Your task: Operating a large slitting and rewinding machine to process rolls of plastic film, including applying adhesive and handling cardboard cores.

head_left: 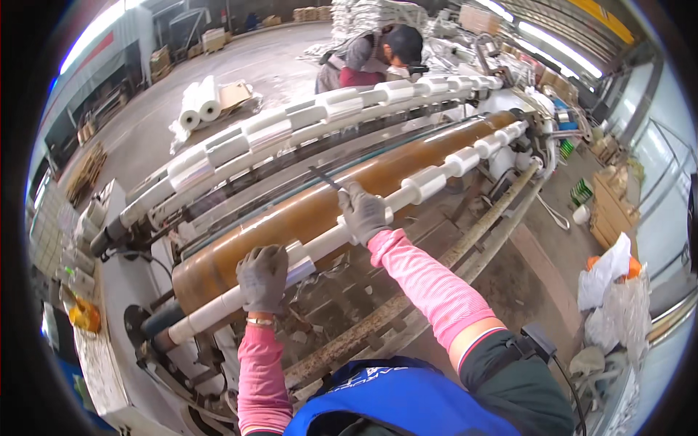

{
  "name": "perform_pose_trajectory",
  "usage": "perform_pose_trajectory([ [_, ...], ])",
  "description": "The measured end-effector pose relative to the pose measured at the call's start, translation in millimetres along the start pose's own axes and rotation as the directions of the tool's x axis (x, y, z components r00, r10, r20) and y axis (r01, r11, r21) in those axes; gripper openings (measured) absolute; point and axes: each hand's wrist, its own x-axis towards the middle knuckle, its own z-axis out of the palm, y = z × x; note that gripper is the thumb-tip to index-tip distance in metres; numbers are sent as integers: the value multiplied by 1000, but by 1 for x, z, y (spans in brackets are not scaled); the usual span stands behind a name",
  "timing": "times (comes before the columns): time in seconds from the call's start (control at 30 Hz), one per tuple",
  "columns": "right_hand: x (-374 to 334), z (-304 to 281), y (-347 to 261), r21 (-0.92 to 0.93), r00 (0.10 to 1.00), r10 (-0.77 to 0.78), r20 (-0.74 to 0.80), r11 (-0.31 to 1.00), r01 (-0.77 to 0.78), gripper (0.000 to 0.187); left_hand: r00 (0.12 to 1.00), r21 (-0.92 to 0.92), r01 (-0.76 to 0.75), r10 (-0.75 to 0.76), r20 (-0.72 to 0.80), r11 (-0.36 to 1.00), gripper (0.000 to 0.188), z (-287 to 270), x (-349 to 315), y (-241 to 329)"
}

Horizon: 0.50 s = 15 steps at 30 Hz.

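In a grey glove, my left hand (263, 278) is closed over the long white shaft (211, 312), right beside a short roll of clear film (299, 265). The fingertips are partly hidden. My right hand (363, 212), gloved too, grips a thin dark flat blade (325, 179) that points up and left over the brown roller (247, 240). The lower part of this hand rests against the white shaft beside a narrow roll edge. Farther right, another white film roll (424, 184) and several smaller ones sit along the same shaft.
A raised row of film rolls (267, 129) crosses behind the brown roller. Beyond it a person (363, 58) in a dark cap bends over the machine. A rusty bar (349, 341) runs in front of me. Plastic bags (618, 305) and cardboard (611, 211) lie at right.
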Motion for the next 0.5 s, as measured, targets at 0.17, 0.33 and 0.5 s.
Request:
perform_pose_trajectory([
  [0.17, 1, -6, 4, 46, 1000, 5, -23, 999, -4, 18, 1000, -20, 2, -2, -27, 1000, 20, 3, 1, 2],
  [0.33, -1, -2, 5, 44, 1000, 2, -11, 999, -1, 18, 999, -15, -15, 14, -47, 1000, 20, 2, -1, -2],
  [0.5, 0, 1, 7, 87, 999, -6, -48, 996, 10, 18, 996, -37, -61, 58, -74, 997, 18, 3, 2, -1],
])
